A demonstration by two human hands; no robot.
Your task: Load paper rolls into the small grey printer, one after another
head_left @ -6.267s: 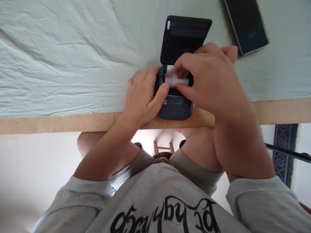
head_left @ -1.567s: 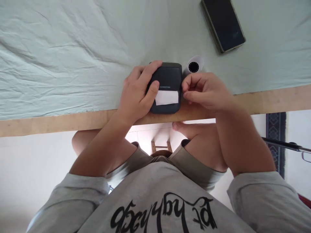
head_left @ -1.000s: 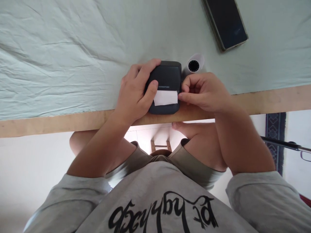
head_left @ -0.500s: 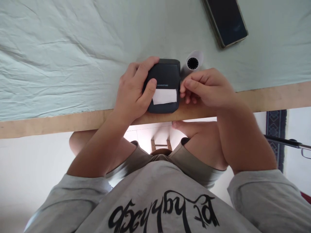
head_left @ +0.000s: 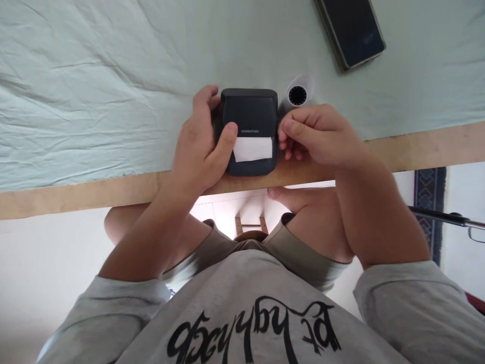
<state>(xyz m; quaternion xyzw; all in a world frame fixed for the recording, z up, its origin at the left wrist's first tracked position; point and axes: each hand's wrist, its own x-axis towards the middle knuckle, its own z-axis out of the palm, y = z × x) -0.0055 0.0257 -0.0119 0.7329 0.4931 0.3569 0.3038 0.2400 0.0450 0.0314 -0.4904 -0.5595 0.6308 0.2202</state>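
A small dark printer with its lid closed sits at the near edge of the table, and a white strip of paper sticks out of its front slot. My left hand wraps round the printer's left side, with the thumb resting on top beside the paper. My right hand hovers at the printer's right side with fingers curled together, fingertips touching its edge; nothing shows in them. A white paper roll lies just behind my right hand.
A pale green cloth covers the table, whose wooden edge runs across the frame. A dark phone lies at the far right. My knees and a stool show below the table.
The printer's lid, open with the roll being handled earlier, is closed with paper sticking out. Lately my left hand slid back from the top to the side, and my right fingers closed on the right edge.
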